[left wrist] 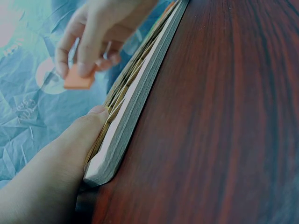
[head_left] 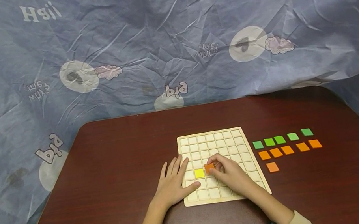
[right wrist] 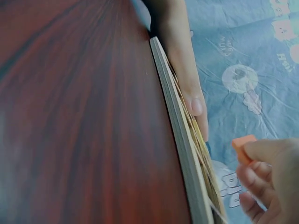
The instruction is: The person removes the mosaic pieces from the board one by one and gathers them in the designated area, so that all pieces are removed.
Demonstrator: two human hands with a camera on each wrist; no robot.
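A pale wooden grid board (head_left: 211,137) lies on the table. My left hand (head_left: 172,183) rests on its left edge with fingers spread, the thumb over the near-left squares. One yellow square tile (head_left: 199,173) sits in a cell just beyond that thumb. Between thumb and fingers my right hand (head_left: 230,173) pinches an orange square tile (head_left: 209,168), just right of the yellow one. Both wrist views show this orange tile (left wrist: 78,78) held above the board's surface, apart from it. The right palm is hidden from the head view.
Right of the board, several green tiles (head_left: 279,140) lie in a row, with a row of orange tiles (head_left: 287,150) nearer. A single orange tile (head_left: 272,167) lies nearer still. The dark red wooden table (head_left: 118,151) ends at a hanging blue-grey cloth (head_left: 168,50).
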